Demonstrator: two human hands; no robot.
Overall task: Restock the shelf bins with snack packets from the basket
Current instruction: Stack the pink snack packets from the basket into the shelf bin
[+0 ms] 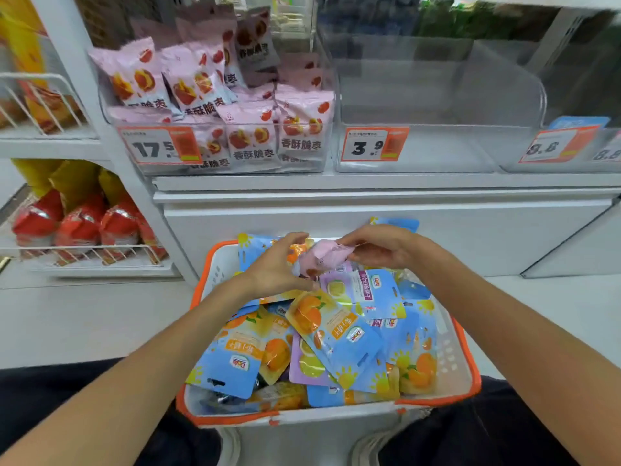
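Hands meet over the far end of the basket (465, 371), which has white walls and an orange rim and stands on the floor between the person's knees. The right hand (379, 245) pinches a small pink packet (324, 257) at its upper edge with curled fingers (353, 247). The left hand (275, 264) is just beside the same packet, its fingers (295, 240) bent and a little spread; whether they touch the packet or not, I cannot tell. The pink packet is in the air, above the blue packets (349, 334) that fill the basket in a loose heap, most of them showing orange fruit.

On the shelf (369, 183) above stand clear bins. The left bin (322, 163) holds many pink packets (248, 139) of the same kind and carries a price label (161, 146) reading 17.5. The middle bin (413, 163), with label 3.9, shows only its clear walls. A third bin (524, 166) is at the right. To the far left, wire racks (84, 253) hold red and yellow bags.
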